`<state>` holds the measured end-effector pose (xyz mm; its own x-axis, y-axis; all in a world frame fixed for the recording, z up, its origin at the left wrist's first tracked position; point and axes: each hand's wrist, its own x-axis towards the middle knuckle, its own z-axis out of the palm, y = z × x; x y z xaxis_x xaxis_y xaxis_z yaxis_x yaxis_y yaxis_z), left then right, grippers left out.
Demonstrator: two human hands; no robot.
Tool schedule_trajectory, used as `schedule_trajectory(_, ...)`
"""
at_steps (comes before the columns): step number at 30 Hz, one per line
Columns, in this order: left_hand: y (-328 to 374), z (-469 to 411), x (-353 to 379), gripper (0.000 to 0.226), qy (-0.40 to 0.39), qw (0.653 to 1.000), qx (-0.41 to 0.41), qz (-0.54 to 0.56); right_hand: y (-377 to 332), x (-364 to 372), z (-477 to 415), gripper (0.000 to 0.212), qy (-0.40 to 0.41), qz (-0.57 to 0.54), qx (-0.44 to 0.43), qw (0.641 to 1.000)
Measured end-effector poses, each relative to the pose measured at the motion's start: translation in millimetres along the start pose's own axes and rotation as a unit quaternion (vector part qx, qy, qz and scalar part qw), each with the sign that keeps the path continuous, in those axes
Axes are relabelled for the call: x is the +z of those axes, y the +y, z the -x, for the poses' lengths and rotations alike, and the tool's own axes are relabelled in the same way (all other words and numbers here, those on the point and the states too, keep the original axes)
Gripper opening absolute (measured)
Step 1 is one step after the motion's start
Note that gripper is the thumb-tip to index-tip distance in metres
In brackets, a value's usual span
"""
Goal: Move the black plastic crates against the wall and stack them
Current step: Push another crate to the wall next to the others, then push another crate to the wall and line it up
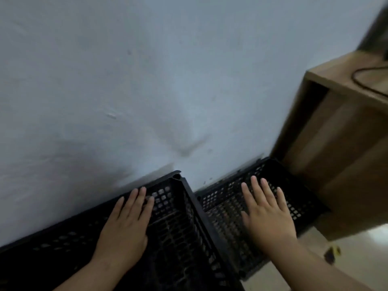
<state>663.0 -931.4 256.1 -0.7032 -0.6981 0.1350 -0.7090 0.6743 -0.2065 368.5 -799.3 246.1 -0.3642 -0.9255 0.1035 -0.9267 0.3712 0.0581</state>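
Two black perforated plastic crates stand against the pale wall (147, 80). The left crate (180, 232) rises higher and nearer to me, its corner touching the wall. The right crate (226, 206) sits lower, between the left crate and a wooden cabinet. My left hand (126, 225) hovers flat over the left crate's far side, fingers spread, holding nothing. My right hand (266, 213) is spread flat over the right crate; whether it touches the crate I cannot tell.
A wooden cabinet (336, 164) stands at the right, close against the right crate, with a dark cable (365, 80) on top. Pale floor (346, 259) shows at the lower right, with a small dark and yellow object (331, 254) on it.
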Motion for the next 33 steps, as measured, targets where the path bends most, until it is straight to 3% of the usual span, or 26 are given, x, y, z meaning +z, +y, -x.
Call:
schedule_trajectory(2, 62, -41, -24, 0.077, 0.037, 0.998, 0.049, 0.016, 52, -16, 19, 0.076, -0.009, 0.008, 0.053, 0.999)
schedule_trajectory(6, 199, -102, -72, 0.082, 0.048, 0.986, 0.153, 0.039, 164, -36, 68, 0.064, -0.035, -0.032, 0.156, 0.987)
schedule_trajectory(9, 311, -133, -101, 0.073, 0.066, 0.972, 0.221, 0.048, 252, -40, 116, 0.061, 0.052, -0.015, 0.210, 0.976)
schedule_trajectory(11, 388, -147, -117, 0.074, 0.066, 0.960, 0.266, 0.058, 313, -49, 153, 0.062, 0.064, -0.013, 0.268, 0.961)
schedule_trajectory(13, 467, -155, -135, 0.076, 0.064, 0.946, 0.312, 0.069, 381, -52, 194, 0.066, -0.007, -0.026, 0.316, 0.948)
schedule_trajectory(15, 545, -160, -150, 0.068, 0.069, 0.929, 0.353, 0.088, 452, -51, 235, 0.078, 0.012, 0.015, 0.336, 0.942)
schedule_trajectory(16, 583, -163, -156, 0.066, 0.064, 0.922, 0.370, 0.093, 482, -53, 256, 0.082, -0.028, 0.018, 0.362, 0.932)
schedule_trajectory(18, 657, -166, -167, 0.066, 0.050, 0.911, 0.398, 0.100, 539, -65, 296, 0.080, -0.058, 0.023, 0.422, 0.904)
schedule_trajectory(20, 722, -170, -176, 0.066, 0.051, 0.901, 0.419, 0.097, 590, -70, 332, 0.075, -0.032, 0.031, 0.451, 0.891)
schedule_trajectory(29, 920, -204, -200, 0.065, 0.029, 0.867, 0.485, 0.113, 727, -59, 406, 0.067, -0.079, 0.017, 0.536, 0.840)
schedule_trajectory(33, 990, -244, -193, 0.066, -0.006, 0.856, 0.507, 0.100, 797, -37, 403, 0.068, -0.036, 0.026, 0.543, 0.838)
